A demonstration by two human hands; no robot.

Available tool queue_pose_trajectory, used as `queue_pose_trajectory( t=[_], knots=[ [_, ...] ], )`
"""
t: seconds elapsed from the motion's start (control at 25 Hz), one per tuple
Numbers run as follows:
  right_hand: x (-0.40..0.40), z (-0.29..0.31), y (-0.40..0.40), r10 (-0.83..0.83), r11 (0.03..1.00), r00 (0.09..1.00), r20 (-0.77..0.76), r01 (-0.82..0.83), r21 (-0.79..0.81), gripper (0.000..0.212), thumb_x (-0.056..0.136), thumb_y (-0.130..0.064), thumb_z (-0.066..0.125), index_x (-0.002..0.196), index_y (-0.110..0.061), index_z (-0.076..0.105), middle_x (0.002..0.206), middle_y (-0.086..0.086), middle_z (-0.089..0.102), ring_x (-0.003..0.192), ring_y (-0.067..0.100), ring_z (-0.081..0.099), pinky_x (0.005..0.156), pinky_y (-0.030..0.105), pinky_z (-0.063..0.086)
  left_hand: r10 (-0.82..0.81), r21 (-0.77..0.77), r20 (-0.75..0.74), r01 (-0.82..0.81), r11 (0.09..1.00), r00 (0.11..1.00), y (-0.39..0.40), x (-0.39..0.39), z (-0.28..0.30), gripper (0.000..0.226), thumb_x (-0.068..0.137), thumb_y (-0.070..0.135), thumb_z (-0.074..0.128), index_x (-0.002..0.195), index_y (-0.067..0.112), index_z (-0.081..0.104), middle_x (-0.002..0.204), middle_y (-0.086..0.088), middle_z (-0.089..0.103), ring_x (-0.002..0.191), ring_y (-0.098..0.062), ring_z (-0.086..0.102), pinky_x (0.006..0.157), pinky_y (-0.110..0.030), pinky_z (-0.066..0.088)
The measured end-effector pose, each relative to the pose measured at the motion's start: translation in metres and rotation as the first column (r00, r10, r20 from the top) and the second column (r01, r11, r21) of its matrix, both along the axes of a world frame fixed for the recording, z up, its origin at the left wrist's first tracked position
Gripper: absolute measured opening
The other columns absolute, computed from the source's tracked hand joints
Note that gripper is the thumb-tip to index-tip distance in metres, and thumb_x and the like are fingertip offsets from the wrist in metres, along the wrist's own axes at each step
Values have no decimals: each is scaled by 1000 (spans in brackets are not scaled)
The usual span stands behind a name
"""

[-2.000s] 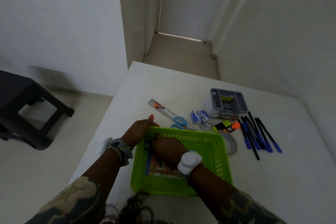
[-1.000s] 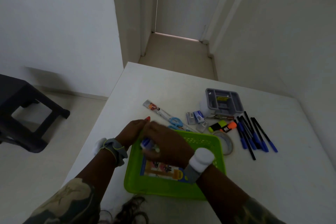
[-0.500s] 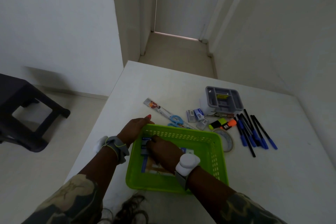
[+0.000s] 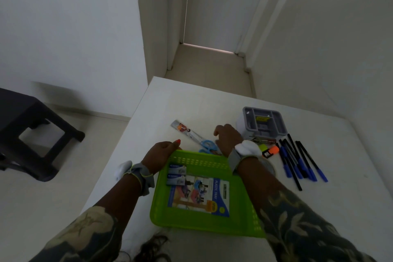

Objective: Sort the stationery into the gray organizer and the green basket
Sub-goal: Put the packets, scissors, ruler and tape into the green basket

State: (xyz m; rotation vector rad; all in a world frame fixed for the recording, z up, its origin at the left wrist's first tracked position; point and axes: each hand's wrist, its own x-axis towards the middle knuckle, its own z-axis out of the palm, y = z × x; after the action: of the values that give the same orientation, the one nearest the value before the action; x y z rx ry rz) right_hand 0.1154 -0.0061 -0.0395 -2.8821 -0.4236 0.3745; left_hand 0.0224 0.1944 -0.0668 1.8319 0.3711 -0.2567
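Just beyond green basket (image 4: 204, 224), right hand (image 4: 227, 138)

Left hand (image 4: 160, 156) curled, gripping — right hand (image 4: 227, 138) extended, fingers loose.

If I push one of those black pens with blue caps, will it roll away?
Probably a little. The pens look round and slim and lie loose on the smooth white table, so a sideways push would likely roll one. Their neighbours lie close, some crossing, and might stop it. They look light and stiff, so easy to lift.
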Motion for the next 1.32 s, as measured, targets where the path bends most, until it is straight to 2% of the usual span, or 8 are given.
queue_pose_trajectory(
  t=[0.16,0.36,0.56,0.72,0.84,0.96,1.12,1.32],
  knots=[
    [23,-13,-14,-14,994,975,-221,-10,-106,33,100,-19,28,125,-1,40,131,20,41,118,31,45,102,34,33,0,62,-16,1,998,1000,1,0,1,45,91,44,48,91,6,72,98,-16,70,94,-28,64,92,-38,46],
    [32,-21,-18,82,975,983,-166,-114,-192,35,96,-19,35,129,-10,39,135,21,38,117,33,48,97,37,39,9,93,-14,-8,996,1000,0,0,0,48,91,44,47,92,3,71,94,-16,70,90,-28,64,85,-36,46],
    [4,13,7,-22,937,987,159,-35,347,33,79,-18,65,108,-8,54,109,18,48,86,34,59,72,33,46,44,84,31,-46,995,999,0,2,-1,38,91,38,50,85,7,72,88,-12,68,81,-21,60,73,-28,43],
    [-42,51,23,95,835,990,-107,-21,550,23,83,-30,66,95,-11,61,86,4,62,73,16,58,62,24,46,61,73,49,-65,995,997,-3,2,-2,33,91,36,52,71,15,68,76,-7,64,72,-18,58,69,-27,41],
    [-79,48,20,286,849,870,-402,-35,527,23,94,-26,50,100,-9,63,86,13,66,64,12,57,60,22,51,81,62,57,-85,994,995,-3,1,-3,33,91,34,53,78,10,70,81,-9,66,77,-20,58,76,-27,40],
    [-96,26,16,215,918,884,-415,-37,395,27,95,-20,48,98,0,65,91,23,67,76,27,64,72,36,52,85,54,63,-89,995,994,-4,1,-2,33,91,35,52,82,9,71,86,-9,66,81,-20,59,76,-27,41],
    [-103,10,15,215,963,866,-451,-112,245,26,90,-11,56,115,-6,62,113,17,66,99,31,64,86,37,52,102,37,58,-105,994,993,-3,0,-3,33,91,35,53,81,10,70,86,-10,67,82,-21,60,78,-28,42],
    [-106,0,14,163,975,862,-479,-66,214,27,81,-10,69,107,-4,67,112,17,67,97,29,66,85,34,55,101,50,46,-103,993,994,-4,0,-5,36,91,37,52,83,7,71,87,-11,68,83,-23,61,80,-31,43]
  ],
)
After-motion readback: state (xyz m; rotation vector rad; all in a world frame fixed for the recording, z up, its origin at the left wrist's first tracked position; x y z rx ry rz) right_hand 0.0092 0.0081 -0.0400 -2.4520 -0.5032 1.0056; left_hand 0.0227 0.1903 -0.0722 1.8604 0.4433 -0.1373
